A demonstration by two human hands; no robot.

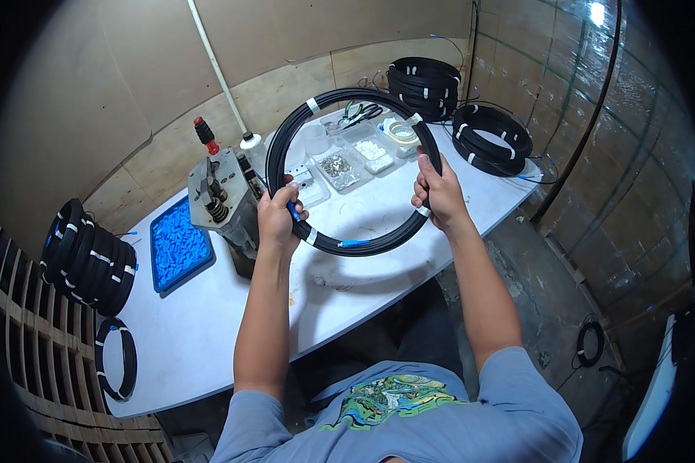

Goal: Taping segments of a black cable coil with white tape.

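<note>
A large coil of black cable (378, 245), bound with white tape at several spots, is held up above the white table. My left hand (279, 218) is closed round its left side, next to a blue connector (294, 211). My right hand (442, 191) grips the right side, thumb on top. Another blue connector (355, 243) lies along the coil's lower edge. Through the ring I see clear trays with small metal parts (337, 167) and white pieces (373, 153).
A metal press (222, 189) with a red-and-black handle stands left of the coil, beside a blue tray (162, 279) of small blue parts. More black coils are stacked at the left (93, 258) and far right (423, 86). A single coil (131, 359) lies at the table's left end.
</note>
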